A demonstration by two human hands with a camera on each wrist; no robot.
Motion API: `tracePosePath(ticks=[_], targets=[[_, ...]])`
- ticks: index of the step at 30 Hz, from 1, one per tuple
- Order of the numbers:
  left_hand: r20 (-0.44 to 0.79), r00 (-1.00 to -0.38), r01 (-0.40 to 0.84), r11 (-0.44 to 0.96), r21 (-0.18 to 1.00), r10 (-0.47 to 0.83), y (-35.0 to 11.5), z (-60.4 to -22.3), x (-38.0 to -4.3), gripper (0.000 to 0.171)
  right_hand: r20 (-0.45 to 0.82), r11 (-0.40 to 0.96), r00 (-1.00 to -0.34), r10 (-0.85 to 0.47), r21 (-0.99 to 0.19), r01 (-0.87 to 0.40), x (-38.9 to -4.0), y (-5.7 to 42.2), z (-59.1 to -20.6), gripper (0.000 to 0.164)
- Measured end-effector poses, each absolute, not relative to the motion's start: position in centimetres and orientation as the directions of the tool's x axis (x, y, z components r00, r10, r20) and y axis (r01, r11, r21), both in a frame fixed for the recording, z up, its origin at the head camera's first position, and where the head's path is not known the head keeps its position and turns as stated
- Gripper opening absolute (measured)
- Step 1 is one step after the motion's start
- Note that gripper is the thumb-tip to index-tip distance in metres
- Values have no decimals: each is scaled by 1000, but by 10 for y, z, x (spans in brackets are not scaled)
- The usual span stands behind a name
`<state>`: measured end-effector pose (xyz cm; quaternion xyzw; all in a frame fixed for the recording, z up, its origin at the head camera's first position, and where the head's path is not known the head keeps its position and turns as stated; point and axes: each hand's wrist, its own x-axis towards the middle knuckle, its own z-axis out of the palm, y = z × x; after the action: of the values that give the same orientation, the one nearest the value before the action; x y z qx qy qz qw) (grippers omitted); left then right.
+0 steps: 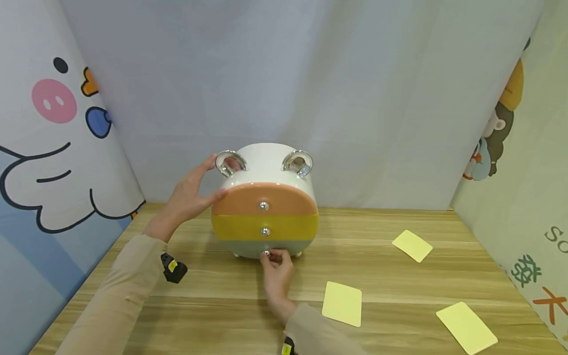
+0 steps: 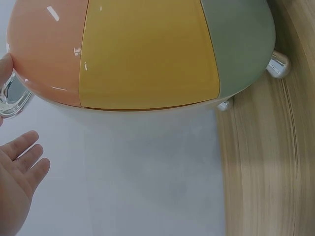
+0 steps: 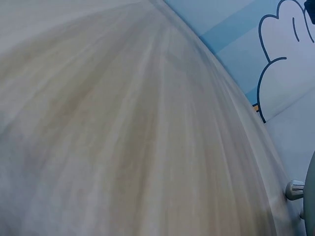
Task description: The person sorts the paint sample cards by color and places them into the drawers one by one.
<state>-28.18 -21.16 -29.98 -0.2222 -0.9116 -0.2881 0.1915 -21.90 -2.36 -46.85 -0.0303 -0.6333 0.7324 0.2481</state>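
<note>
A small rounded cabinet (image 1: 266, 162) with a white body and silver ear-like rings stands on the table. Its front has an orange drawer (image 1: 239, 199), a yellow drawer (image 1: 239, 228) and a grey-green drawer (image 1: 237, 246), all closed, each with a silver knob. My right hand (image 1: 278, 276) pinches the lowest knob (image 1: 266, 252) between thumb and fingertips. At the cabinet's upper left, my left hand (image 1: 188, 195) touches the orange front's edge with its thumb, an index finger near the left ring (image 1: 230, 163). Its other fingers (image 2: 27, 160) are straight. The right wrist view does not show the right hand.
Three pale yellow cards lie on the wooden table (image 1: 377, 276): one near card (image 1: 342, 303), one far card (image 1: 412, 245) and one at the right front (image 1: 467, 328). A pale curtain (image 1: 377, 123) hangs behind, with printed panels at both sides.
</note>
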Motion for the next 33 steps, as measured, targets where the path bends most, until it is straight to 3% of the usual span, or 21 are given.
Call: tracePosePath(ticks=[3,10,33], targets=[[476,-828,518,732,442,298,-211,-300,-282,80,283,-87,-863,419,-933,-349,-218,-23,-469,11],[484,-821,527,726,442,301,-209,-302,-283,80,162,-73,-901,401,-975,-208,-222,-19,-467,14],[451,-845,493,742,455,286,-210,-301,-282,81,115,-90,-936,331,-984,-153,-197,-14,-455,13]])
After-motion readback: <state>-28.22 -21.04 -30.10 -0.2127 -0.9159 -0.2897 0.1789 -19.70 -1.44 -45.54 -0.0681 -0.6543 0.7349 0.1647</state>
